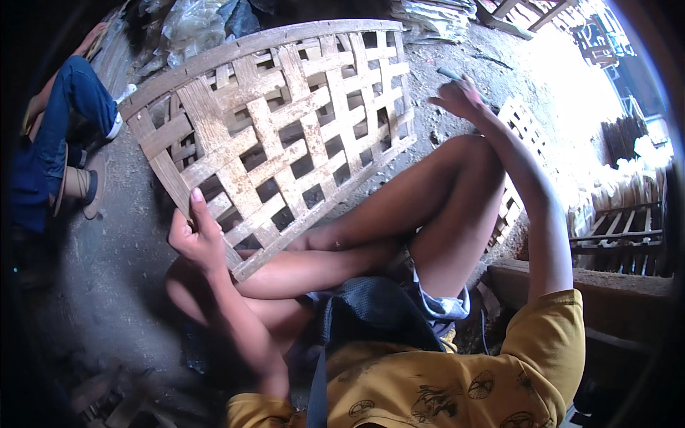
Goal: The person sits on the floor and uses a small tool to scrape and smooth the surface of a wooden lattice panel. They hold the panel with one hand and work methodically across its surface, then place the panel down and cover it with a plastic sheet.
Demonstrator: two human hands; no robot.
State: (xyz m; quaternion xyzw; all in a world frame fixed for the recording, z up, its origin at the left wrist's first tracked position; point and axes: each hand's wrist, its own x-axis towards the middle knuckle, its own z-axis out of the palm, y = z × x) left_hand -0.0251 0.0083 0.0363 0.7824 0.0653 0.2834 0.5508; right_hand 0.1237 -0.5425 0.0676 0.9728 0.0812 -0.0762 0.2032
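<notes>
A woven lattice panel of pale wooden slats (pixel 257 118), stained in places, is raised at a tilt over my crossed bare legs (pixel 378 200). My left hand (pixel 196 235) grips its lower left corner, thumb lying on the frame. Beyond the panel's right end, above my raised knee, my right hand (pixel 460 96) holds a small grey-green object (pixel 448 73), too small to identify, with some fingers stuck out. A second lattice panel (pixel 519 121) lies on the ground to the right, partly hidden by my forearm.
Another person's jeans-clad leg (pixel 71 107) is at left, near a beige brimmed item (pixel 93 192). Plastic bags (pixel 175 28) and stacked flat material (pixel 435 18) lie at the back. A wooden beam (pixel 614 284) and slatted structure (pixel 617 235) are at right, beside bright light.
</notes>
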